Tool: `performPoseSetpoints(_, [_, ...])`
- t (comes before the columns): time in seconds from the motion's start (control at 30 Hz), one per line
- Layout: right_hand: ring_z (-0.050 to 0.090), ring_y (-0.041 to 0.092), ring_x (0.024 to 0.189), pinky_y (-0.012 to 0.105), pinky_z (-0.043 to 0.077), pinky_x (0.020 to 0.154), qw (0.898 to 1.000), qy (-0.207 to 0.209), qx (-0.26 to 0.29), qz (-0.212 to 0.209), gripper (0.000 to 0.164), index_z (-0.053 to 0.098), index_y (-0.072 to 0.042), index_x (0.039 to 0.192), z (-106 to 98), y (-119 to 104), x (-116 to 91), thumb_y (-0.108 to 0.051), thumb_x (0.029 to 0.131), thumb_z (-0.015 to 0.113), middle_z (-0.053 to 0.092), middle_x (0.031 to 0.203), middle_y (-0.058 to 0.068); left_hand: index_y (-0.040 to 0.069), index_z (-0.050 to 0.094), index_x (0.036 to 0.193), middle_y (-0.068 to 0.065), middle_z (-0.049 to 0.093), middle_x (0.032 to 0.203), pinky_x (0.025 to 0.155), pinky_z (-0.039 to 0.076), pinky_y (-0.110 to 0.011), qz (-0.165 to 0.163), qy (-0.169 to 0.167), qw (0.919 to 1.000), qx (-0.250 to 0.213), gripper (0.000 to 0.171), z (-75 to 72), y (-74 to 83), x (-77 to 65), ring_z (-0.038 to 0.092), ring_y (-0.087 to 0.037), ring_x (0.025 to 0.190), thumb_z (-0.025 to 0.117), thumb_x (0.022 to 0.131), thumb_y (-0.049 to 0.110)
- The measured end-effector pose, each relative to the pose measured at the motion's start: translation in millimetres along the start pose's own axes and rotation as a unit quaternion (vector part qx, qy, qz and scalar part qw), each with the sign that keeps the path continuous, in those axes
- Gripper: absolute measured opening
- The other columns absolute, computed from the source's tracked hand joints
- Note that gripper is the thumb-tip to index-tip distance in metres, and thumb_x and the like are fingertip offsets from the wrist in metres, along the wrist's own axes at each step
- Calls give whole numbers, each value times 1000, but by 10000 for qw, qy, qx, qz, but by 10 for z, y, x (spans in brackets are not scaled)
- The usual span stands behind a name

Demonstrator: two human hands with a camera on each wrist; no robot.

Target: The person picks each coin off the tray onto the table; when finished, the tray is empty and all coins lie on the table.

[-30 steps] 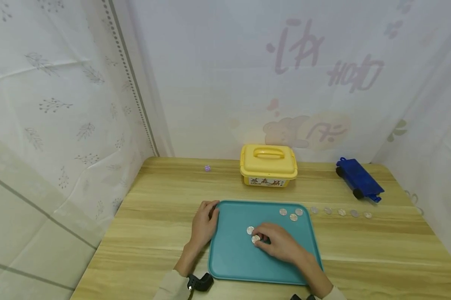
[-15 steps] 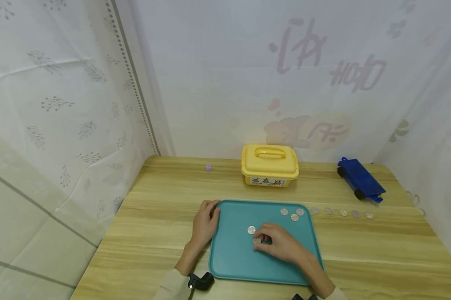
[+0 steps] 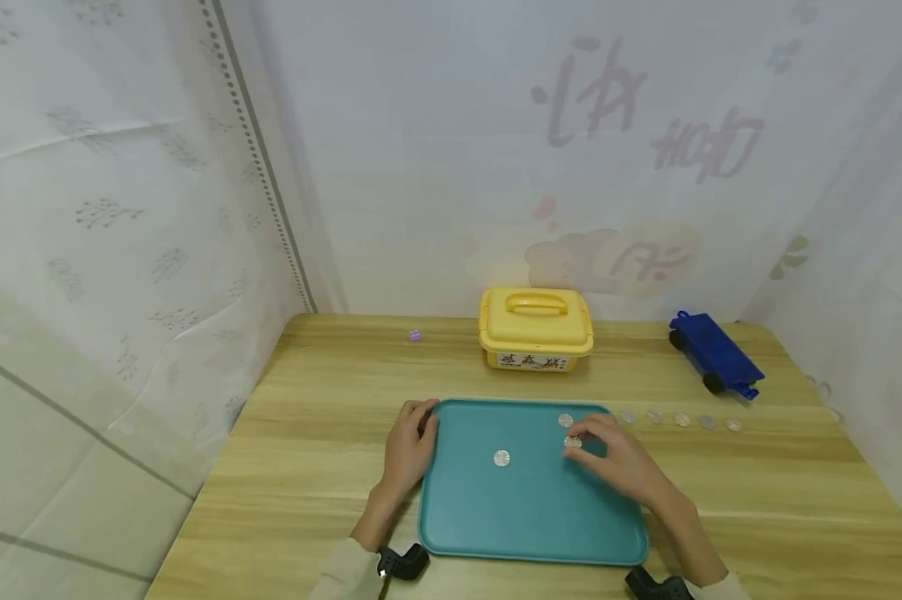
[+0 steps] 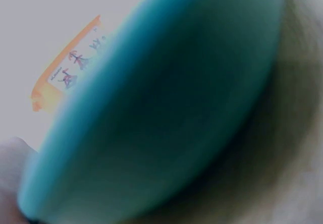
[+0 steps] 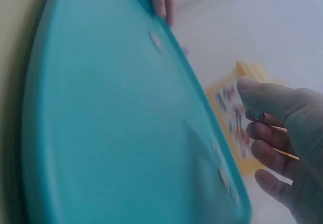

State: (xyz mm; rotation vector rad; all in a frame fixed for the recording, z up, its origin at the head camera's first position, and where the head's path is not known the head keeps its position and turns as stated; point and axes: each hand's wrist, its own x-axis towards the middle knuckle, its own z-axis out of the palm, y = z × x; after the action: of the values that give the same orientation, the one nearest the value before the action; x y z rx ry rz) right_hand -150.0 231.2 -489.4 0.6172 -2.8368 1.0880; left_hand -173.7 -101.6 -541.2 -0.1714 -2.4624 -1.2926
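A wood-grain counter (image 3: pixel 316 433) stands against white patterned cloth (image 3: pixel 391 167) that encloses the space, printed with leaf sprigs on the left. Along its back are a small purple block (image 3: pixel 414 335), a yellow lidded box (image 3: pixel 537 321) with a handle and a blue wheeled toy cart (image 3: pixel 717 354). A row of coins (image 3: pixel 681 420) lies right of a teal tray (image 3: pixel 526 517) nearer the front. The right hand (image 3: pixel 619 462) pinches a silvery coin (image 3: pixel 573 442) between thumb and fingers, above the tray's far right part, near a flat coin (image 3: pixel 565 421). Another coin (image 3: pixel 501 458) lies mid-tray, well apart from both hands. The left hand (image 3: pixel 408 446) touches the tray's left rim near the far corner; whether its fingers grip or merely rest cannot be told.
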Motion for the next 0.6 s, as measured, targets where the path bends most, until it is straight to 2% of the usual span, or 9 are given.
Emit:
performPoseSetpoints(0.1, [50,9,84,27,45,71,9997,206,21,116,27,63,-20,102,-118,153,-53,-35,80,64,54,95,-12,13,61,113,1,55,96,55,38,-20,-48,19,10000,4,26,-9,-19,5,45,-7,66,54,89,16])
performPoseSetpoints(0.3, [49,2,81,20,44,69,9977,395,-102,535,25,63,-22,103,-263,561,-164,-35,82,62,54,95,-11,15,61,114,0,55,97,56,38,-20,-65,29,10000,-11,26,-18,-22,14,45,-7,66,55,89,17])
performPoseSetpoints(0.47, [49,4,83,19,42,71,9964,629,-175,537,25,63,-17,106,-302,687,-259,-28,84,62,56,97,-5,13,62,113,-1,55,95,54,37,-19,-47,99,9999,-25,26,-22,-21,5,44,-7,65,56,88,15])
performPoseSetpoints(0.6, [48,7,85,21,40,72,9943,772,-533,515,26,64,-16,106,-308,744,-312,-27,83,63,57,95,-4,12,62,113,-1,55,94,54,38,-20,12,82,9999,-59,26,6,-11,8,44,-7,65,56,88,14])
